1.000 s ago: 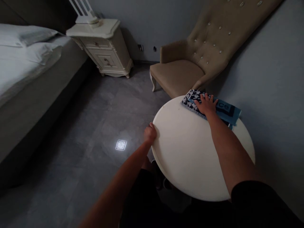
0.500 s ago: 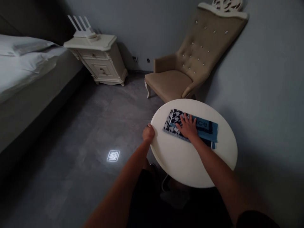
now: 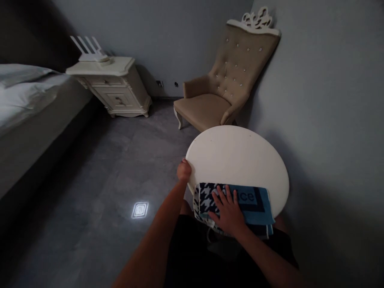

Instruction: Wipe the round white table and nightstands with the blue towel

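A folded towel [image 3: 255,206], blue with a black-and-white houndstooth end and dark lettering, lies at the near edge of the round white table [image 3: 240,156]. Its near side hangs over the rim. Flat on top of the towel rests my right hand [image 3: 229,212], fingers spread, covering part of the lettering. My left hand [image 3: 184,170] is closed around the table's left rim; its fingertips are hidden beneath the edge.
Beyond the table stands a tan tufted armchair [image 3: 207,108] against the wall. A white nightstand [image 3: 120,94] carries a white router [image 3: 90,54] with several antennas. The bed [image 3: 36,104] is at the left. A lit square pattern [image 3: 140,210] shows on the grey floor.
My right hand and the towel have moved toward me, from the table's middle to its near edge. My left hand keeps its hold on the rim. The view has shifted slightly.
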Available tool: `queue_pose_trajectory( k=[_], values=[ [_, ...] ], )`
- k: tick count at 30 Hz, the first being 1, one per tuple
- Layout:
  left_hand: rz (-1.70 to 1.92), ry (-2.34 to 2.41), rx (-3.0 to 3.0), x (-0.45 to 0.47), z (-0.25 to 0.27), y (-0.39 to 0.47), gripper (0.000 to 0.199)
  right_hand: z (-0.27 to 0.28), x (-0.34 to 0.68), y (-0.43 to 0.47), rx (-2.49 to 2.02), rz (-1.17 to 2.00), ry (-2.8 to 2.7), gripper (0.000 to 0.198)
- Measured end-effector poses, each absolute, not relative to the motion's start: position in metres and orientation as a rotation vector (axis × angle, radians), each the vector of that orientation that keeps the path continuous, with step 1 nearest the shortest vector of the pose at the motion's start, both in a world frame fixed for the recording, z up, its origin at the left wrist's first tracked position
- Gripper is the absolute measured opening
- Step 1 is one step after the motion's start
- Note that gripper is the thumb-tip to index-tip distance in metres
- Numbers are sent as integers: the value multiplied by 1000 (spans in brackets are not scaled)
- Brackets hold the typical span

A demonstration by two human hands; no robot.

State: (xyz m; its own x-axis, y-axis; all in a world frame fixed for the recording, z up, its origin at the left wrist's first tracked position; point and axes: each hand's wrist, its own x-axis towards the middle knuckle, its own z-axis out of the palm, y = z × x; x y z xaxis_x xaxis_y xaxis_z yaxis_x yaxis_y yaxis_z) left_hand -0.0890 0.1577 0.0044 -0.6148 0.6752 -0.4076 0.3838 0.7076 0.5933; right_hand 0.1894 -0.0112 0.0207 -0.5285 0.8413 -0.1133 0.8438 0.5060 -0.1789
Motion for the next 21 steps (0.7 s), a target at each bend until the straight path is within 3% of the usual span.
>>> queue_pose_trajectory(
  k=[6,21],
  values=[
    [593,2306,807,-91,-4,161,70,24,180,56,1544,-291,2717,82],
    [638,2271,782,-95,-17,168,67,29,154,377,1965,-149,2510,90]
  ],
)
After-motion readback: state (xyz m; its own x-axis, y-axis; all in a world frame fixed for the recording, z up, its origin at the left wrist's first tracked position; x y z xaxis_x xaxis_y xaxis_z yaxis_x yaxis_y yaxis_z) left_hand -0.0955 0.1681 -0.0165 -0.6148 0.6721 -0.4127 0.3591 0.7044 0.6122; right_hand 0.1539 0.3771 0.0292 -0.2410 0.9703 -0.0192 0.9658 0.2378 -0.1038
